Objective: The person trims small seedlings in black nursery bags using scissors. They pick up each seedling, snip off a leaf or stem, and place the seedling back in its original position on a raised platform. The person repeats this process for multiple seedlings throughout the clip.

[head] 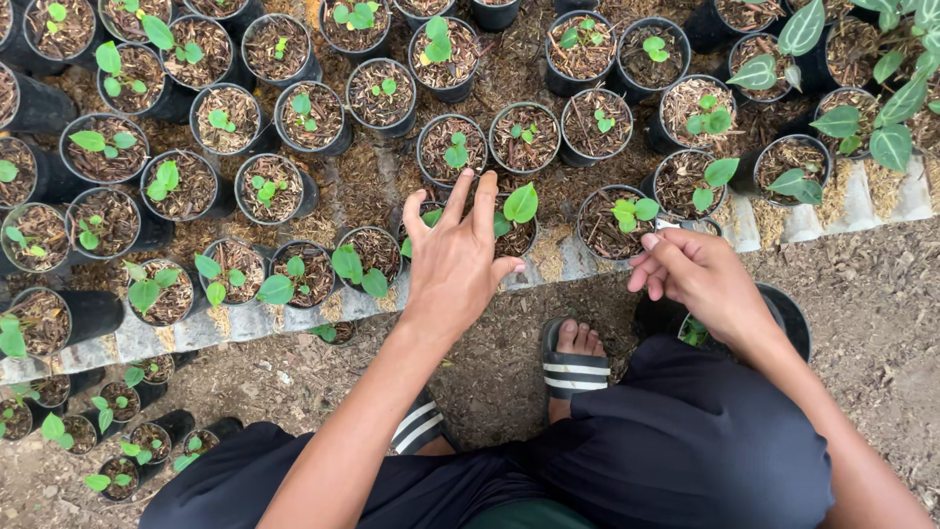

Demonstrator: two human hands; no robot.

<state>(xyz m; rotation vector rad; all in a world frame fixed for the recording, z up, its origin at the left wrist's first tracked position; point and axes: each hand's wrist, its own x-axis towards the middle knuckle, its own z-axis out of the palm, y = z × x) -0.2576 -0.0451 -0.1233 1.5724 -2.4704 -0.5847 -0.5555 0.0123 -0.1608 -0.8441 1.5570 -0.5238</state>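
A small black plastic pot of brown bark mulch with a green heart-shaped seedling (509,220) stands at the front edge of the packed rows, on the grey concrete edging (245,321). The left hand (455,260) covers its near side, fingers spread apart and laid over the rim, clamped on nothing. The right hand (700,274) hovers just beside a neighbouring black pot with a pale green seedling (617,220), fingers loosely curled together, empty. Below it, another black pot (788,313) sits on the bare dirt by the knee. A black-and-white striped sandal (573,370) shows between the dark trouser legs.
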